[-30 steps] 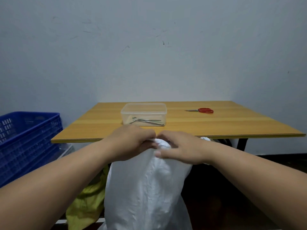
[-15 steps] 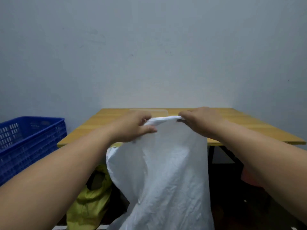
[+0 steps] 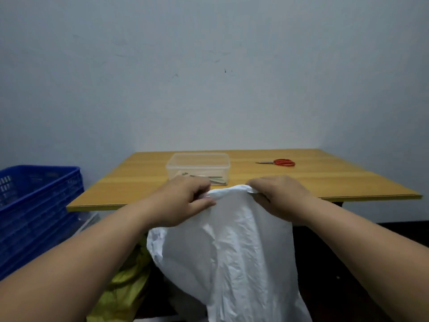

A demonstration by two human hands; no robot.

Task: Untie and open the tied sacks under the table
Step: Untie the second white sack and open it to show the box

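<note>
A second ago both hands met at the bunched top of the white sack (image 3: 232,252); now they have drawn apart, stretching its mouth between them, so it seems untied and opening. The left hand (image 3: 183,203) and right hand (image 3: 276,196) each pinch the rim, forearms extended, knuckles up, just before the worktop (image 3: 325,180).

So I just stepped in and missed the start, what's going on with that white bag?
A person is holding up a white sack in front of a wooden table, working on opening it. The left hand and the right hand each grip its top edge, a little apart. On the table sit a clear plastic box and red scissors. A yellow-green sack lies lower left, beside a blue crate.
</note>
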